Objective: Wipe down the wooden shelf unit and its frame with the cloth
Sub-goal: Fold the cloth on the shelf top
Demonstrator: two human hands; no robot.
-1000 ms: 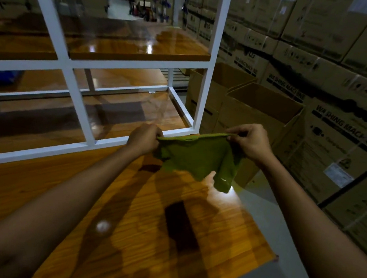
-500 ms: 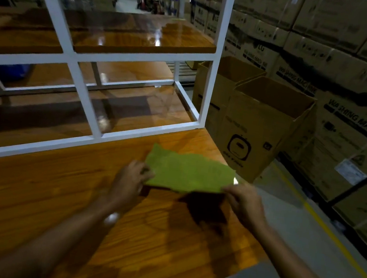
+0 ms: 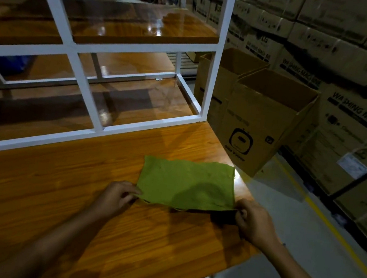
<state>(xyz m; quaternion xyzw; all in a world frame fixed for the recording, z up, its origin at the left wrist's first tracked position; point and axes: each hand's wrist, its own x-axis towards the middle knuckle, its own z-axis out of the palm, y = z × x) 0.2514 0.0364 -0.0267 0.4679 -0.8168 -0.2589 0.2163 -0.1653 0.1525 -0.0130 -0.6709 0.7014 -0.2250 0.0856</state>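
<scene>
Both hands (image 3: pixel 186 210) pinching green cloth (image 3: pixel 186 183) over wooden shelf (image 3: pixel 60 190)

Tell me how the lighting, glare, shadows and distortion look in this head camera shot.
Head view: dim overall, with a bright spot at the green cloth's far right corner; glare patches on the upper wooden shelf; a dark shadow under the cloth's near edge between left hand and right hand; wide-angle bending of the white frame; stacked boxes at right look smeared.
</scene>
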